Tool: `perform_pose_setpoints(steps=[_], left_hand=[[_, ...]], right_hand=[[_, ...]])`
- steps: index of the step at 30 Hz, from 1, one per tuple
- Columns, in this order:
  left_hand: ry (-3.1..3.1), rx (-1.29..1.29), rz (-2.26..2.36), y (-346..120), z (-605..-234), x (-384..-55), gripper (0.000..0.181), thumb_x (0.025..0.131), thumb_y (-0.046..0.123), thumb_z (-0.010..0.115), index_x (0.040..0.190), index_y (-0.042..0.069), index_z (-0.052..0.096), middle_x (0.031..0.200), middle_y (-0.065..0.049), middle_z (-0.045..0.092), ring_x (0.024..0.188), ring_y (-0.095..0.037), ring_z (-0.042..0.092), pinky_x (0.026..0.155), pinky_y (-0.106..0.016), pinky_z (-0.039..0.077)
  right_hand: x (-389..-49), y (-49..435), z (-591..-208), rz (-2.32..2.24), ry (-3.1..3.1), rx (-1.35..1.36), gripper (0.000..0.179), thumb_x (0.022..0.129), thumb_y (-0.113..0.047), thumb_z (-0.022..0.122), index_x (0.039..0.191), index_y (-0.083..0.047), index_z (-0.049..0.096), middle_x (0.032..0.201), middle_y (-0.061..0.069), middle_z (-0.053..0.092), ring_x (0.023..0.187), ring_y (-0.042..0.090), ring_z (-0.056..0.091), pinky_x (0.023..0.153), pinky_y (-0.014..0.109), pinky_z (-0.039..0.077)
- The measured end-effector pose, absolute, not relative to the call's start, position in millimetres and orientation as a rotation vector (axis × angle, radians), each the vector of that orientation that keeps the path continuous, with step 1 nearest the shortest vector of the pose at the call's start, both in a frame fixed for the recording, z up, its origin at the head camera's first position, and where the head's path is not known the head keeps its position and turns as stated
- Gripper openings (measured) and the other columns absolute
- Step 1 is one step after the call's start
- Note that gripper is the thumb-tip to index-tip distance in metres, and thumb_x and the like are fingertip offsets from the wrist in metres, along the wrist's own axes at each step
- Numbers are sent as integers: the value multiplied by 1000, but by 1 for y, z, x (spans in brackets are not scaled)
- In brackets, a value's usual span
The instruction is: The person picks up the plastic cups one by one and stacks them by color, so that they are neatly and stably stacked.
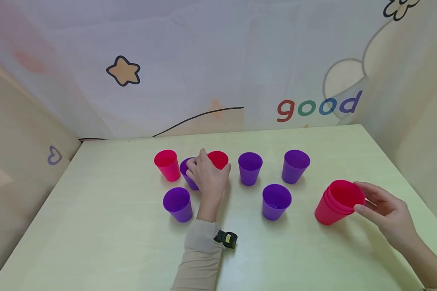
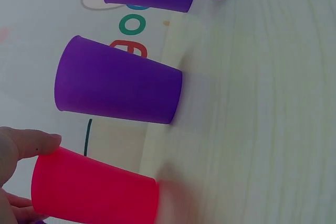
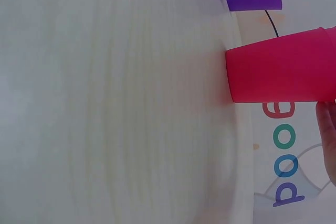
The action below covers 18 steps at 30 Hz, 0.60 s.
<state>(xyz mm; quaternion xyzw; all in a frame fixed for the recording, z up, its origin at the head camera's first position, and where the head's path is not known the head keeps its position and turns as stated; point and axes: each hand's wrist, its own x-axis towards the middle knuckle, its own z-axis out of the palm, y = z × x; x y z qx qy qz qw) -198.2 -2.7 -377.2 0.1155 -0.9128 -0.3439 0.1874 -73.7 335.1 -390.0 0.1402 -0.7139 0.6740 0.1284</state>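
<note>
My left hand (image 1: 212, 176) reaches over the middle of the table and grips a red cup (image 1: 218, 158) by its rim, thumb on the right side. In the left wrist view that red cup (image 2: 94, 187) is upright, its base close to the tabletop. A purple cup (image 1: 189, 182) stands just left of this hand, partly hidden behind it. At the right, my right hand (image 1: 389, 210) holds a stack of nested red cups (image 1: 335, 206) near the top, thumb in front and fingers behind. The right wrist view shows the stack (image 3: 283, 69) with its base close to the table.
Another red cup (image 1: 168, 166) stands at the back left. Purple cups stand at the front left (image 1: 178, 205), front middle (image 1: 276, 202), back middle (image 1: 249, 169) and back right (image 1: 295, 166). A printed curtain (image 1: 189, 72) hangs behind the pale table (image 1: 95, 226).
</note>
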Motion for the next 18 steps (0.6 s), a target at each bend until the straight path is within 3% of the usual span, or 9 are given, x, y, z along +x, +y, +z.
perform_pose_setpoints(steps=[8,18], left_hand=[[-2459,239,-1074,-5,-374,-193,75,69,28,77,131,5,42,119,-10,54,113,-27,34,92,-45,25],[-2356,125,-1229,-10,-361,-184,72,68,28,78,129,8,45,121,-8,51,116,-25,35,94,-46,25]], right_hand=[[-74,336,-391,1962,-2077,388,52,78,24,49,123,-2,53,112,-3,60,100,4,58,69,15,49],[-74,336,-390,1960,-2067,406,49,78,25,49,121,2,52,111,-2,61,100,4,58,71,16,49]])
